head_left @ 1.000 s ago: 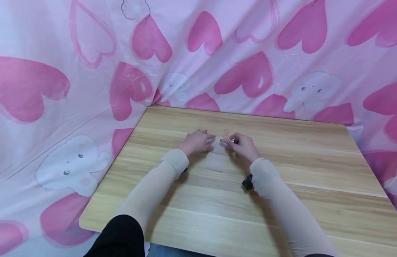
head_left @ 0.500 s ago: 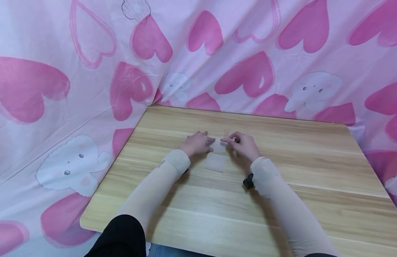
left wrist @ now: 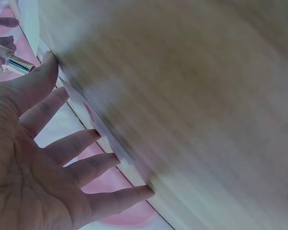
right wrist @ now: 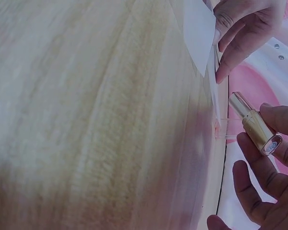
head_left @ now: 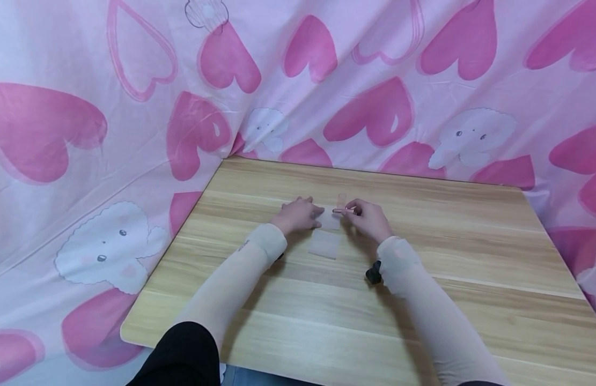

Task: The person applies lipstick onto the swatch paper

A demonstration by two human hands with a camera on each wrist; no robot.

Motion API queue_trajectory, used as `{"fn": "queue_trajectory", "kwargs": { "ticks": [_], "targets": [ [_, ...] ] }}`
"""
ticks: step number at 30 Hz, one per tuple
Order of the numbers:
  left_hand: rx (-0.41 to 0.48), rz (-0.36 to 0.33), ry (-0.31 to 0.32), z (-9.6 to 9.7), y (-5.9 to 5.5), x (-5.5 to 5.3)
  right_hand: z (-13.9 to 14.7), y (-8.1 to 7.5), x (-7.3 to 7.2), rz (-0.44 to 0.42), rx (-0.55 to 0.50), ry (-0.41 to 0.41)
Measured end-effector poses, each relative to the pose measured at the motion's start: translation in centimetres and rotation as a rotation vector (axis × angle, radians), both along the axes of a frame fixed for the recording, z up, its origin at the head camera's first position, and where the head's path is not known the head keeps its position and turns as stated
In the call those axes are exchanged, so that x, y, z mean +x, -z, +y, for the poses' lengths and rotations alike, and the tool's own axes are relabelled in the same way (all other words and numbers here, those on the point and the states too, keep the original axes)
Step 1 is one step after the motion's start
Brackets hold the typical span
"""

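My right hand [head_left: 370,219] pinches a gold lipstick tube [right wrist: 257,125] between thumb and fingers, its metallic end pointing left over a small white sheet of paper [head_left: 331,220]. The left hand [head_left: 298,214] lies with spread, straight fingers at that sheet's left side, fingertips touching down. In the left wrist view, a red mark [left wrist: 89,111] shows on the paper by the fingers. Just behind the right hand stands a small clear cap [head_left: 341,200] on the table. A second whitish sheet [head_left: 324,244] lies nearer the body, apart from both hands.
The work surface is a wood-grain table [head_left: 298,305] with a rounded front left corner. A pink heart-patterned curtain [head_left: 370,107] hangs along its back and left edges. A black wrist camera [head_left: 373,273] sits under the right cuff.
The left fingers have settled lower beside the paper. My right hand has turned slightly, leaving a bit more of the lipstick tube visible. Both sheets stay in place.
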State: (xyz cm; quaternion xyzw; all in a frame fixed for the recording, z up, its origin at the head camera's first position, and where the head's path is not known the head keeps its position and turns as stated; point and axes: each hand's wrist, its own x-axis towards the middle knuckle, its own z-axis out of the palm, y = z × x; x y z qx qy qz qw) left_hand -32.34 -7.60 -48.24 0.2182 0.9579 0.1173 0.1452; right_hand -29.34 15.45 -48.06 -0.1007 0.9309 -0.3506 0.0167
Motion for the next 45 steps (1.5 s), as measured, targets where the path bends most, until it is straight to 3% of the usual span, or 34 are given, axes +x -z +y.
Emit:
{"fn": "queue_trajectory", "kwargs": {
  "ticks": [11, 19, 45],
  "targets": [
    [-0.007, -0.010, -0.005, 0.17, -0.10, -0.12, 0.06, -0.20, 0.03, -0.013, 0.069, 0.035],
    [-0.004, -0.004, -0.018, 0.19, 0.04, -0.16, 0.21, -0.12, 0.15, 0.018, 0.060, 0.030],
    [0.000, -0.020, -0.022, 0.24, 0.12, -0.22, 0.23, -0.52, 0.40, -0.008, 0.076, 0.031]
  ]
}}
